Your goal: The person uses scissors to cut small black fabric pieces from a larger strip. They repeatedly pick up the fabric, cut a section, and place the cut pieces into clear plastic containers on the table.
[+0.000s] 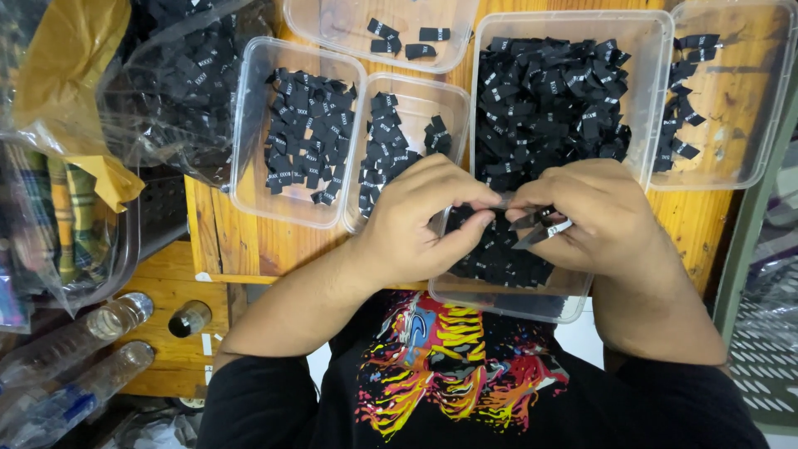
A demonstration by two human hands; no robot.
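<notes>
My left hand (420,216) pinches a small black fabric label (501,202) between thumb and fingers, over the near end of a large clear plastic tub (657,50) heaped with black labels (549,100). My right hand (594,216) grips small metal thread snips (540,229), their blades pointing left toward the label. The two hands nearly touch at the fingertips. Most of the label is hidden by my fingers.
Several clear tubs stand on the wooden table (249,241): two smaller ones of black labels (303,133) (391,141) at left, a nearly empty one (399,33) behind, another (731,91) at right. A plastic bag of labels (179,79) and bottles (91,333) lie at left.
</notes>
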